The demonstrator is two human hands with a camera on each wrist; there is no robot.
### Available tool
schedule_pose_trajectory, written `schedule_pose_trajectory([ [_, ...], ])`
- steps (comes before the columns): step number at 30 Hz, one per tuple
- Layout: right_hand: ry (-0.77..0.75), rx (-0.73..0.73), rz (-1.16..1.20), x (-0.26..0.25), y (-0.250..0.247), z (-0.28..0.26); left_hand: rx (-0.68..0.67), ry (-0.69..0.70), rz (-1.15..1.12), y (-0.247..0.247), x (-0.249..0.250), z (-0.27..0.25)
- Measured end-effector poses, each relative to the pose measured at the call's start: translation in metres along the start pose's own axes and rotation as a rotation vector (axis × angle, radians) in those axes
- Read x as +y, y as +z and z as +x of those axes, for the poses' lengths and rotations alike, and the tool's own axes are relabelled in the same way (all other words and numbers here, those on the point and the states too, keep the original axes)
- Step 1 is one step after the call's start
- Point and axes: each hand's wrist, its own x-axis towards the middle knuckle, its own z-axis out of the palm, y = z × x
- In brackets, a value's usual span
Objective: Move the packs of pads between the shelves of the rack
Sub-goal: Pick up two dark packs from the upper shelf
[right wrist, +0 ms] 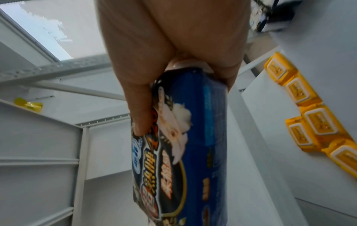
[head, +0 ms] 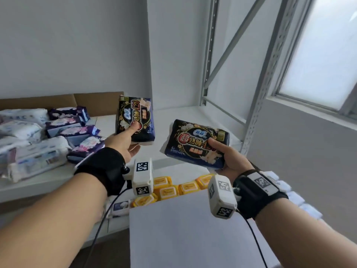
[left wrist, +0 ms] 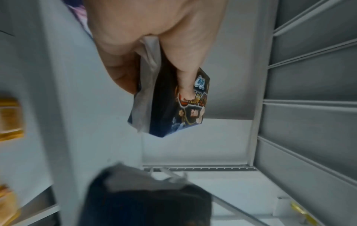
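Above the shelf [head: 173, 113], our left hand [head: 123, 140] pinches one black pack [head: 135, 117], right hand [head: 229, 159] clamps another [head: 195, 144]; thumb-only holds on slick film may slip; packs could drop onto the piled packs [head: 73, 130].

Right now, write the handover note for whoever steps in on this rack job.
Left hand: grips a black pack upright, above the shelf.
Right hand: grips a second black pack, tilted, held in the air nearer the body.
Done: purple packs and white packs lie on the left of that shelf.
Left: set both black packs down, probably on the bare right part. Yellow packs sit on the shelf below.
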Motion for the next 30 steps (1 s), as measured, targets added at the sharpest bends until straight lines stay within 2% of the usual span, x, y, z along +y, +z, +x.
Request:
schedule_pose_trajectory([
  [7, -0.03, 0.026, 0.034, -0.002, -0.036, -0.043, -0.129, -0.113, 0.009, 0.015, -0.076, -0.056],
  [15, -0.013, 0.109, 0.047, 0.014, -0.073, -0.05, -0.369, -0.195, 0.204, 0.035, -0.126, -0.056],
  [21, 0.048, 0.199, 0.04, 0.013, -0.128, -0.05, -0.445, -0.236, 0.415, 0.073, -0.163, -0.054],
  [24, 0.064, 0.223, 0.009, 0.002, -0.165, -0.043, -0.471, -0.213, 0.521, 0.103, -0.184, -0.05],
  [28, 0.089, 0.227, -0.13, -0.026, -0.226, -0.027, -0.486, -0.074, 0.669, 0.159, -0.219, -0.041],
  [30, 0.122, 0.237, -0.204, -0.04, -0.26, -0.016, -0.506, -0.053, 0.742, 0.187, -0.237, -0.036],
])
